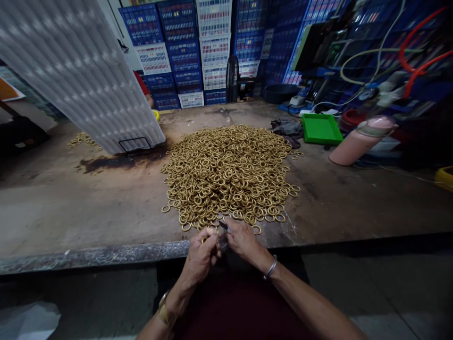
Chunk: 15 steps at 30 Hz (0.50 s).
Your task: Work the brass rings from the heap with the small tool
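Note:
A wide heap of brass-coloured rings lies on the worktable, just beyond both hands. At the table's front edge, my left hand is closed with a brass ring showing between its fingers; whether more rings are in it I cannot tell. Close beside it on the right, my right hand is closed around a small dark pointed tool. The tool's exact kind is too small to make out. Several loose rings lie around the near rim of the heap.
A tall white ribbed panel stack stands on the worktable at left, in a black wire stand. Right of the heap are a dark cloth, a green tray and a pink bottle. Stacked crates line the back.

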Tool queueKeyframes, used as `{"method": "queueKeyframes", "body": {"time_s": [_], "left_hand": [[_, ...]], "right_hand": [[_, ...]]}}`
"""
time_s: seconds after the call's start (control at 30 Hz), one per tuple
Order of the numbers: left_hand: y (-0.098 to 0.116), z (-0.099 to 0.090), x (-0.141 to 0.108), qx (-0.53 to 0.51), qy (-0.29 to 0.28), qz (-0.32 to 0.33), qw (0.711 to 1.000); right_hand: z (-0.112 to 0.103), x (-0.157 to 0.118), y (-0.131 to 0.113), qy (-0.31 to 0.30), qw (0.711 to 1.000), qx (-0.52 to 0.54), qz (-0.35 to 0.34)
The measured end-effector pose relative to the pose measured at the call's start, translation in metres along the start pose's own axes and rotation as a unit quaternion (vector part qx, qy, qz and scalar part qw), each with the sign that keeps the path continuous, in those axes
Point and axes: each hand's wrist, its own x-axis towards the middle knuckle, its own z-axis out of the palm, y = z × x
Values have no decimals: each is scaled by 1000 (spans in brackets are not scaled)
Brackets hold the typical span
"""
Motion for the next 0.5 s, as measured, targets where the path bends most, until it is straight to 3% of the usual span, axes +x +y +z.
{"method": "queueKeyframes", "body": {"time_s": [0.13, 0.27, 0.37, 0.5], "left_hand": [[1, -8, -27, 37, -96, -69, 992], [-27, -32, -32, 68, -127, -151, 978], [-60, -48, -20, 70, -87, -179, 978], [-93, -48, 0, 47, 15, -174, 984]], "right_hand": [[-4, -2, 9, 31, 999, 9, 7], [-11, -9, 30, 141, 988, 40, 49], [-18, -19, 48, 177, 978, 21, 112], [-20, -35, 56, 142, 981, -47, 123]]}}
